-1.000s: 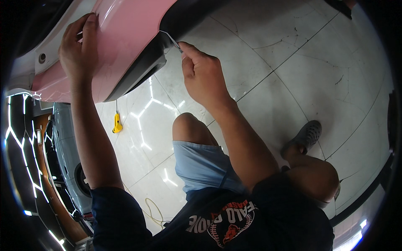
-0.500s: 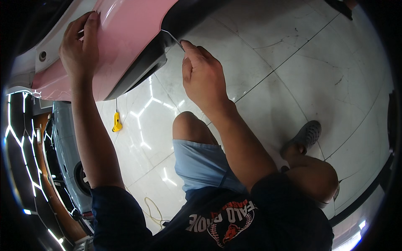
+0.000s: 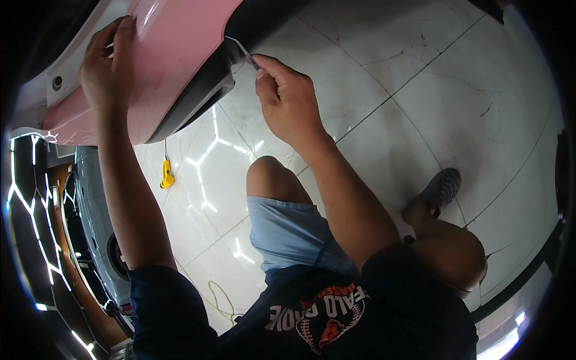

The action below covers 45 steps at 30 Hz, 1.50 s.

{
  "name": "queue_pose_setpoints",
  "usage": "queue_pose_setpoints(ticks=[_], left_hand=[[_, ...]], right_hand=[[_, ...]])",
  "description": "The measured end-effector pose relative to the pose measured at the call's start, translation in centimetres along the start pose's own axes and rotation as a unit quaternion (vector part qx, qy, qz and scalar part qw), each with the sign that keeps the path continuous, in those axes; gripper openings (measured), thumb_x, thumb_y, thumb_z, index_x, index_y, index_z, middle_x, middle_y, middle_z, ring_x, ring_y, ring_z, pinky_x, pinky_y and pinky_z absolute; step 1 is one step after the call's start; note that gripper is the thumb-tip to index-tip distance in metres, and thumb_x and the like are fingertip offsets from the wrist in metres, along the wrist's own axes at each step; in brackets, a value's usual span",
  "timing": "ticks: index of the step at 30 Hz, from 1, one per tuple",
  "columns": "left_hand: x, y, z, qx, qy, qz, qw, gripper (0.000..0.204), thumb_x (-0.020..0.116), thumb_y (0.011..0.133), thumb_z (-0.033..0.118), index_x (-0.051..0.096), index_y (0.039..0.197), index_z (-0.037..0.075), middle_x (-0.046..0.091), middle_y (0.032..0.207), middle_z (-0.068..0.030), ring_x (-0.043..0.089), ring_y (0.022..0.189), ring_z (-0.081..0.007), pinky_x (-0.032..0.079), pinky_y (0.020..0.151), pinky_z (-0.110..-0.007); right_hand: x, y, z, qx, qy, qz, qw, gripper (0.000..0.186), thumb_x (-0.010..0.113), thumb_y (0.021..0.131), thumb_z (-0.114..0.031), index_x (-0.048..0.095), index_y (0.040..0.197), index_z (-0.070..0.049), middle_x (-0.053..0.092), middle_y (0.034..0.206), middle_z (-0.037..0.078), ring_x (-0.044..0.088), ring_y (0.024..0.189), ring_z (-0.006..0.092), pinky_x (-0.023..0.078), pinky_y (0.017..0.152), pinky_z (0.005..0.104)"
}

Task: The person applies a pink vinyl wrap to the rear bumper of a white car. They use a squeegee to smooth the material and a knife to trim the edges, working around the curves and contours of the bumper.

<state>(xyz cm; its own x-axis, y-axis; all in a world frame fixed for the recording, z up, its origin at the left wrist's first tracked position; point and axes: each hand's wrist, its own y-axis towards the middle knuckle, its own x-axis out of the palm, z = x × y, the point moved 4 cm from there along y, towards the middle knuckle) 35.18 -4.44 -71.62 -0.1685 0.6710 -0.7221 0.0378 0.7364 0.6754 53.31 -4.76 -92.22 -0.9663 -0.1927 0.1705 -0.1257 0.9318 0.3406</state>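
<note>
A pink car body panel (image 3: 168,54) fills the upper left, with a black trim edge (image 3: 192,102) under it. My left hand (image 3: 108,60) lies flat on the pink surface, fingers spread against it. My right hand (image 3: 288,99) is closed on a thin knife-like tool (image 3: 247,55) whose tip meets a loose edge of film (image 3: 235,42) at the panel's lower corner. Whether the blade touches the panel itself I cannot tell.
A yellow tool (image 3: 167,177) lies on the glossy white tiled floor (image 3: 420,90) under the panel. A thin cable (image 3: 219,297) curls near my knee (image 3: 270,177). Another car's grey body and wheel (image 3: 111,258) stand at the lower left.
My right hand has shifted slightly with the tool along the panel's corner. The left hand stays pressed on the pink surface.
</note>
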Motion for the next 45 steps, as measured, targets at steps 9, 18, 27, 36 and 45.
queue_pose_setpoints(ticks=[9, 18, 27, 36, 45], left_hand=[[-0.2, 0.0, 0.6, 0.018, 0.011, 0.011, 1.0, 0.036, 0.055, 0.09, 0.043, 0.072, 0.103, 0.015, 0.07, 0.098, -0.008, 0.068, 0.088, -0.0239, 0.052, 0.076, -0.035], [-0.3, 0.0, 0.5, 0.022, 0.016, 0.01, 1.0, 0.035, 0.055, 0.09, 0.043, 0.072, 0.104, 0.015, 0.07, 0.097, -0.0076, 0.068, 0.089, -0.0232, 0.052, 0.077, -0.035], [-0.3, 0.3, -0.7, 0.004, 0.032, 0.005, 0.999, 0.037, 0.057, 0.089, 0.047, 0.069, 0.111, 0.02, 0.067, 0.111, -0.0067, 0.065, 0.1, -0.0229, 0.049, 0.088, -0.035], [-0.8, -0.2, 0.3, -0.036, -0.026, -0.01, 0.999, 0.037, 0.06, 0.089, 0.042, 0.069, 0.107, 0.012, 0.069, 0.099, -0.0087, 0.065, 0.088, -0.0188, 0.05, 0.078, -0.033], [-1.3, -0.2, 0.6, 0.055, -0.122, 0.217, 0.967, 0.015, 0.068, 0.074, 0.016, 0.067, 0.086, 0.007, 0.063, 0.089, -0.0092, 0.061, 0.085, -0.0281, 0.05, 0.074, -0.038]], right_hand=[[0.5, -0.6, -1.6, -0.065, -0.151, 0.053, 0.985, 0.032, 0.059, 0.081, -0.002, 0.058, 0.112, 0.003, 0.063, 0.083, 0.02, 0.065, 0.072, 0.0339, 0.055, 0.063, 0.0381], [1.9, -0.8, -0.1, 0.039, 0.064, 0.031, 0.997, 0.023, 0.052, 0.088, -0.002, 0.059, 0.108, 0.004, 0.062, 0.072, 0.017, 0.064, 0.067, 0.0279, 0.052, 0.062, 0.033], [2.9, -0.8, 0.4, 0.103, 0.301, 0.035, 0.947, 0.021, 0.046, 0.096, -0.009, 0.059, 0.109, 0.001, 0.05, 0.062, 0.002, 0.046, 0.056, 0.0052, 0.039, 0.052, 0.0218], [0.5, 0.7, -0.7, 0.157, 0.318, 0.075, 0.932, 0.022, 0.049, 0.095, -0.011, 0.058, 0.113, -0.003, 0.051, 0.071, 0.001, 0.042, 0.053, 0.0057, 0.034, 0.046, 0.0208], [-1.0, 5.9, -8.2, 0.002, 0.066, 0.065, 0.996, 0.024, 0.046, 0.096, -0.01, 0.057, 0.114, 0.001, 0.047, 0.072, -0.002, 0.042, 0.061, 0.0042, 0.035, 0.054, 0.0191]])
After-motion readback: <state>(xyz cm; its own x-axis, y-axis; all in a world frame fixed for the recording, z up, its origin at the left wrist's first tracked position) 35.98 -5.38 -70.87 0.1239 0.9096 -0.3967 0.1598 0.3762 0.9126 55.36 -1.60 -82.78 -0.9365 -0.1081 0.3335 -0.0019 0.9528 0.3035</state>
